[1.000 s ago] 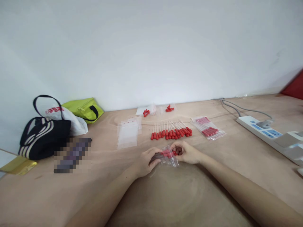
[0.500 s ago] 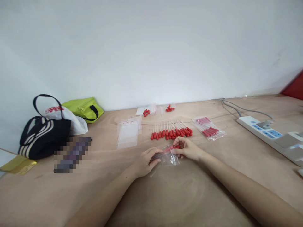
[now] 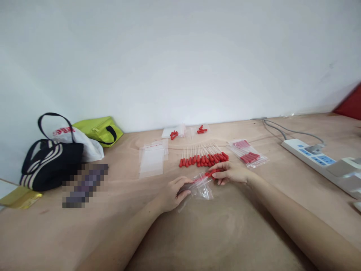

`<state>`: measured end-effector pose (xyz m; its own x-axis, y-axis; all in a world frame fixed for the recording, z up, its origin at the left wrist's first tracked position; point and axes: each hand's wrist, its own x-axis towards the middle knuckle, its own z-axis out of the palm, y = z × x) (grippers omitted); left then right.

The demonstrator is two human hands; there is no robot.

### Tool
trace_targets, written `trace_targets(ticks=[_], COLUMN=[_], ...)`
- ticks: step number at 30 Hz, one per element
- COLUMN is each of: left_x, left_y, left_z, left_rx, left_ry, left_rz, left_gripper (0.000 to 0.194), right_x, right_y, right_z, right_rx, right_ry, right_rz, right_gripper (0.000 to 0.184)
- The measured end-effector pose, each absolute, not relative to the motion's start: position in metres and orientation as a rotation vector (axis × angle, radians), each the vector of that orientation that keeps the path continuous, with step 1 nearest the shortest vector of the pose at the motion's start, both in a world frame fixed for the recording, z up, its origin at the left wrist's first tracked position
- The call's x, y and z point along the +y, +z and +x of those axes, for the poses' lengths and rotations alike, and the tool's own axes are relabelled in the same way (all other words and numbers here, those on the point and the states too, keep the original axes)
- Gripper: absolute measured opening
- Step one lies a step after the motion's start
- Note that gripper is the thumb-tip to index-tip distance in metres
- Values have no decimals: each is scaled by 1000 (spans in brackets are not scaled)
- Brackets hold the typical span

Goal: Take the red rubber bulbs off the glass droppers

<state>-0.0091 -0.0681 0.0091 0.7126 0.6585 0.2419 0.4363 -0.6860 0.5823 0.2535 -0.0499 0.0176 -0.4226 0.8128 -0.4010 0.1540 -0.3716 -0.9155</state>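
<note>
My left hand point(image 3: 172, 192) pinches one end of a small clear plastic bag point(image 3: 200, 187) lying on the wooden table point(image 3: 214, 233). My right hand point(image 3: 231, 172) grips red-bulbed droppers point(image 3: 212, 173) whose thin stems reach into the bag's open end. Just beyond my hands lies a row of several loose red-bulbed droppers point(image 3: 204, 157). A filled bag of droppers point(image 3: 248, 153) lies to the right of that row.
A stack of empty clear bags point(image 3: 152, 159) lies left of the row. Small bags with red caps point(image 3: 174, 132) sit near the wall. Bags, black point(image 3: 47, 162), white and green point(image 3: 98, 130), stand far left. A white power strip point(image 3: 316, 156) lies right.
My right hand has moved right and away from the left, drawing the red bulbs out toward the bag's mouth. The left hand has stayed put on the bag.
</note>
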Motion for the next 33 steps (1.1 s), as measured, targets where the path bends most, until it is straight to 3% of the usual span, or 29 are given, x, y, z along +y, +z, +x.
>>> trace_targets(ticks=[7, 14, 17, 19, 22, 25, 29, 33], left_x=[-68, -68, -62, -56, -50, -43, -17, 29], left_y=[9, 23, 36, 44, 49, 47, 46, 51], left_z=[-9, -4, 13, 28, 47, 53, 42, 31], left_rx=[833, 850, 1036, 1102, 1030, 994, 1198, 1334], left_ry=[610, 733, 872, 845, 749, 709, 668, 594], left_rz=[2419, 2347, 2015, 1590, 985, 782, 994, 1120], left_gripper=[26, 29, 24, 27, 27, 21, 14, 12], right_x=[-48, -56, -62, -67, -77, -84, -79, -67], right_y=[35, 76, 74, 62, 38, 23, 26, 36], right_z=[272, 304, 275, 246, 209, 193, 203, 223], right_rx=[-1397, -1514, -1567, -1680, -1954, -2153, -2174, -2015], right_ry=[1703, 1189, 826, 528, 305, 210, 255, 447], right_rz=[-1294, -1354, -1225, -1154, -1034, -956, -988, -1257], right_gripper=[28, 30, 27, 22, 27, 31, 35, 19])
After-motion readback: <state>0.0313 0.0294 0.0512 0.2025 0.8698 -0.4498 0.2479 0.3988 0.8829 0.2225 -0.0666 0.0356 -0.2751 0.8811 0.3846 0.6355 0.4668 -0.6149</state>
